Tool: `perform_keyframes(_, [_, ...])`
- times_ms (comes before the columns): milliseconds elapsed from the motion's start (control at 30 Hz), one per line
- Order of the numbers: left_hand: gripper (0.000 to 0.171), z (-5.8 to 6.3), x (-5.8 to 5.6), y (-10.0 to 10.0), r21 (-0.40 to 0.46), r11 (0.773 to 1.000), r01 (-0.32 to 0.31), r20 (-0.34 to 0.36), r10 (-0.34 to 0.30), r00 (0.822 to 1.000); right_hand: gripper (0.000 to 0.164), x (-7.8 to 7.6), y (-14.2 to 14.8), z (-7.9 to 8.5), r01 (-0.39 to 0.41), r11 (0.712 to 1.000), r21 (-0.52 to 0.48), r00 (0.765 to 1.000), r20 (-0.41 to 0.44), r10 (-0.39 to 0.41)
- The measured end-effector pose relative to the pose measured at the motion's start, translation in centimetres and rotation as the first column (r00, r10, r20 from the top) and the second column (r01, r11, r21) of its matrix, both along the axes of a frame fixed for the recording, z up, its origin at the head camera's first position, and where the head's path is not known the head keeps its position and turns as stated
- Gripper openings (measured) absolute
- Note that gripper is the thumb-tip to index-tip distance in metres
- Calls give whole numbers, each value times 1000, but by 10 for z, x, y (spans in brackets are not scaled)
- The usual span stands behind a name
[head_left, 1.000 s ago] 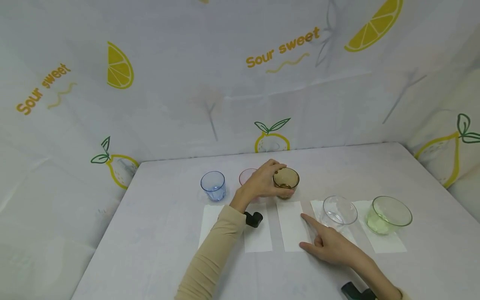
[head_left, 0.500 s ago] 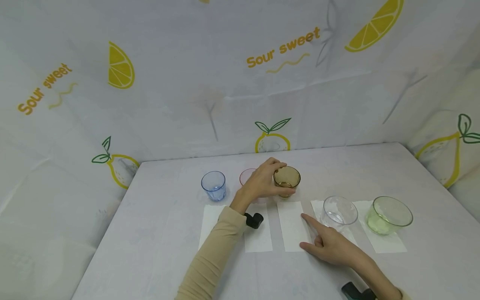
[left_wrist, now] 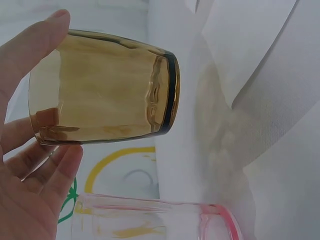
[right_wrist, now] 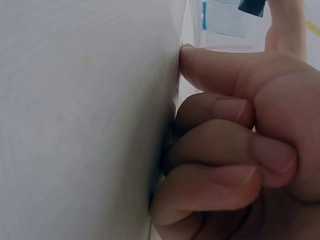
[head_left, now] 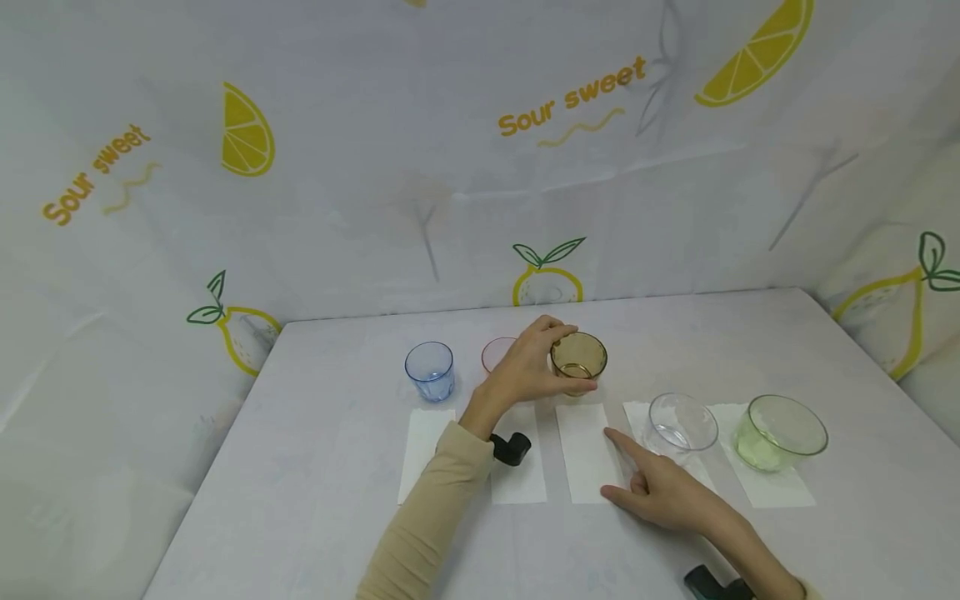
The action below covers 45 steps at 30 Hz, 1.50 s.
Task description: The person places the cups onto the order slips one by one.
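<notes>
My left hand (head_left: 528,367) grips an amber glass (head_left: 579,357) by its upper part, thumb on one side and fingers on the other. In the left wrist view the amber glass (left_wrist: 105,85) is held just off the table, its shadow on the cloth. A pink glass (head_left: 495,352) stands beside it, partly hidden behind the left hand. My right hand (head_left: 667,496) rests on the table, forefinger and thumb stretched out at the right edge of a white paper strip (head_left: 583,454). In the right wrist view its other fingers (right_wrist: 210,145) are bent against the surface and hold nothing.
A blue glass (head_left: 430,372) stands at the back left. To the right, a clear glass bowl (head_left: 681,423) and a larger greenish bowl (head_left: 780,433) each stand on a paper strip. Two more strips lie to the left, partly under the left arm (head_left: 435,512).
My left hand has raised the amber glass slightly and carried it a little to the right. The right hand stays in place, and the view has shifted slightly.
</notes>
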State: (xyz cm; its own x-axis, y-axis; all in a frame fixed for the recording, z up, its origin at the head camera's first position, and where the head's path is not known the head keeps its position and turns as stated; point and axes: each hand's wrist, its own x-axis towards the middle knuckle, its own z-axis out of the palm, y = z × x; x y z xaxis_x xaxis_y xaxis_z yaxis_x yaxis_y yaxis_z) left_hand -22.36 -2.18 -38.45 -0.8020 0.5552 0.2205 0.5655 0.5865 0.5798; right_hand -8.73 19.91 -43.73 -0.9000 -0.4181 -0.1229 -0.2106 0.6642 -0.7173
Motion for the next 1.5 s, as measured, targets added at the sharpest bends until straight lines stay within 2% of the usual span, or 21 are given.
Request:
perform_keyframes(600, [84, 10, 31, 2, -2, 999, -47, 9, 47, 999, 82, 1, -1, 1, 3, 1000, -10, 1000, 5, -3])
perform_keyframes(800, [83, 12, 43, 3, -8, 999, -36, 27, 36, 999, 84, 1, 0, 1, 10, 1000, -14, 1000, 17, -10])
perform_keyframes(1133, [86, 13, 52, 6, -55, 998, 1, 24, 0, 1000, 86, 0, 1, -1, -3, 999, -32, 1000, 15, 3])
perform_keyframes(1500, [84, 14, 57, 4, -63, 998, 14, -13, -15, 1000, 84, 1, 1, 0, -2, 1000, -26, 1000, 14, 3])
